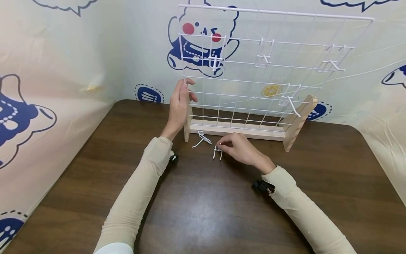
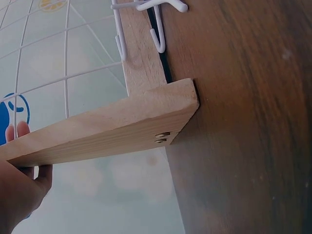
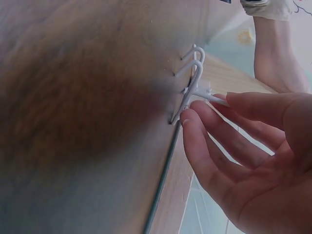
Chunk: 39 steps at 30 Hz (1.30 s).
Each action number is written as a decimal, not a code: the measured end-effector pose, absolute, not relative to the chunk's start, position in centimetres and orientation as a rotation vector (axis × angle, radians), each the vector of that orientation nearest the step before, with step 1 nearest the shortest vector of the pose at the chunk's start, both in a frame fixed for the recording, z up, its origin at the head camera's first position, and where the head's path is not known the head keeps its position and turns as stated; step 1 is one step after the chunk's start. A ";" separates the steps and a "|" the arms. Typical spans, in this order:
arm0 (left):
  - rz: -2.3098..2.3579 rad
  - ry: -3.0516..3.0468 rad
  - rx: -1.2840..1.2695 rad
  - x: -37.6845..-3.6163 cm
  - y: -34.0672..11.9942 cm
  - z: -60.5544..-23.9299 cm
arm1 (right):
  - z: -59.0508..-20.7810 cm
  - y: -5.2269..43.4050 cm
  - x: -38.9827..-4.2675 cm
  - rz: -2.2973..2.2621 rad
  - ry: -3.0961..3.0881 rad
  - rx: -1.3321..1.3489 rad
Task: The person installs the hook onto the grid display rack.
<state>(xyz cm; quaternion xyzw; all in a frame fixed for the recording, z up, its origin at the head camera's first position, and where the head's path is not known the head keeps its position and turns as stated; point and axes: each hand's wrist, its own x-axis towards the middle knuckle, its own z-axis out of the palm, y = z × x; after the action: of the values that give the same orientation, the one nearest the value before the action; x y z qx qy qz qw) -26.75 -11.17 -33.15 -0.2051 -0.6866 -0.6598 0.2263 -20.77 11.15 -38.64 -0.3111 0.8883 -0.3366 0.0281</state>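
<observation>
My left hand [image 1: 179,106] grips the left upright of a display rack, a white wire grid [image 1: 234,92] in a pale wooden stand [image 1: 234,130]. In the left wrist view its fingers lie on both sides of the wooden side piece [image 2: 97,134]. With thumb and fingertips, my right hand [image 1: 239,150] pinches the straight arm of a white wire hook [image 3: 199,80] in front of the stand's base. That hook's bent prongs point down at the tabletop. A second white hook [image 1: 202,138] lies on the table, left of the right hand.
Several white hooks hang on the grid, one of them at the lower right [image 1: 290,100]. The brown table [image 1: 203,211] reaches back to a cartoon-printed curtain [image 1: 133,46]. At the right stands the rack's other wooden side piece [image 1: 299,123].
</observation>
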 end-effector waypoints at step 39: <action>-1.814 -1.885 -0.589 -26.9 -11.2 -33.3 | -35.5 13.5 -20.7 -1.164 2.764 -0.978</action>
<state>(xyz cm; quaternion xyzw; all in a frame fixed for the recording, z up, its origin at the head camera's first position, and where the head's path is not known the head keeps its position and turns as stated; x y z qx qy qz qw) -26.91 -11.18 -33.26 -0.2138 -0.6844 -0.6588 0.2280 -20.71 13.54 -35.45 -0.3100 0.8762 -0.3691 -0.0063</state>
